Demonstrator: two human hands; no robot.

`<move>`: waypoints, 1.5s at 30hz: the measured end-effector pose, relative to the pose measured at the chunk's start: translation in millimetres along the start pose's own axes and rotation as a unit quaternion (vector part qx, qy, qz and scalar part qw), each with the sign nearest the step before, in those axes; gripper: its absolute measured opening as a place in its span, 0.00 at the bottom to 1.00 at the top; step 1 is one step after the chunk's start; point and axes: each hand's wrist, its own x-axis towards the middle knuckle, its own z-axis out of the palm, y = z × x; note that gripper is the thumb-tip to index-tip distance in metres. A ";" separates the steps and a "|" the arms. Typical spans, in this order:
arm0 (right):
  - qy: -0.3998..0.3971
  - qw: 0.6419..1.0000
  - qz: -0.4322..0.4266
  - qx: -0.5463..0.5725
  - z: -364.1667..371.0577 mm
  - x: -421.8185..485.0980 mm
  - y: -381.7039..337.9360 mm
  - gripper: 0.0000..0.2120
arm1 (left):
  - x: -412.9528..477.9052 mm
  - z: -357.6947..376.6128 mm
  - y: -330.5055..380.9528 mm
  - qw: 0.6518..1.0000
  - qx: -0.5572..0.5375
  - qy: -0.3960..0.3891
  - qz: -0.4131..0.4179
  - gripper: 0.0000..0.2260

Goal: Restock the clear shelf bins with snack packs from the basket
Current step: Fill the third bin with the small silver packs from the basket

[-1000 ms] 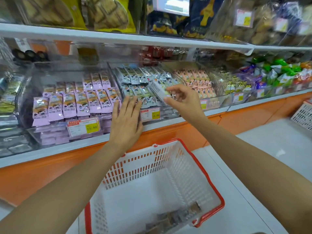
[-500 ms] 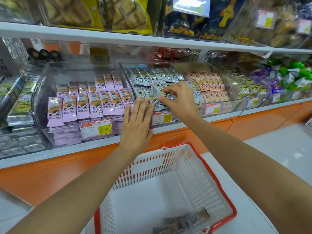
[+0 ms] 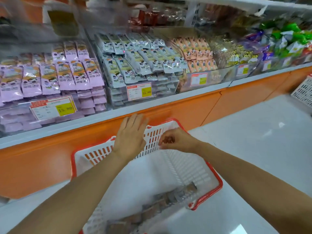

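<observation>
Basket [image 3: 209,173] before shelf bins [image 3: 135,92]; packs [image 3: 168,198] inside basket.

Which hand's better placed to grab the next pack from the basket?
Right, probably: the right hand hangs nearer the brown snack packs along the right wall of the red-rimmed white basket; the left hand hovers flat over its far wall.
</observation>
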 end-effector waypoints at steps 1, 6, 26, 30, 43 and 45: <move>-0.038 0.999 0.020 -0.005 11.7 -4.5 13.0 0.05 | -1.7 6.4 0.9 0.999 0.013 -0.032 -0.018 0.34; -0.196 0.976 0.098 -0.007 67.5 -24.6 65.5 0.05 | -8.4 37.0 -0.4 0.992 0.039 -0.092 -0.083 0.40; -0.234 0.966 0.113 -0.002 78.2 -24.7 103.7 0.02 | -8.6 59.3 -6.9 0.994 0.019 -0.063 -0.084 0.39; -0.169 0.975 0.107 0.093 57.0 -17.2 94.0 0.03 | -9.5 55.0 -7.3 0.995 -0.036 -0.042 -0.081 0.36; 0.040 0.888 -0.013 0.458 -2.2 -6.5 30.9 0.03 | -11.9 22.1 2.7 0.829 -0.478 -0.274 -0.100 0.27; 0.029 0.876 -0.022 0.480 -9.3 -8.6 23.5 0.05 | -11.4 16.0 3.0 0.811 -0.512 -0.259 -0.113 0.28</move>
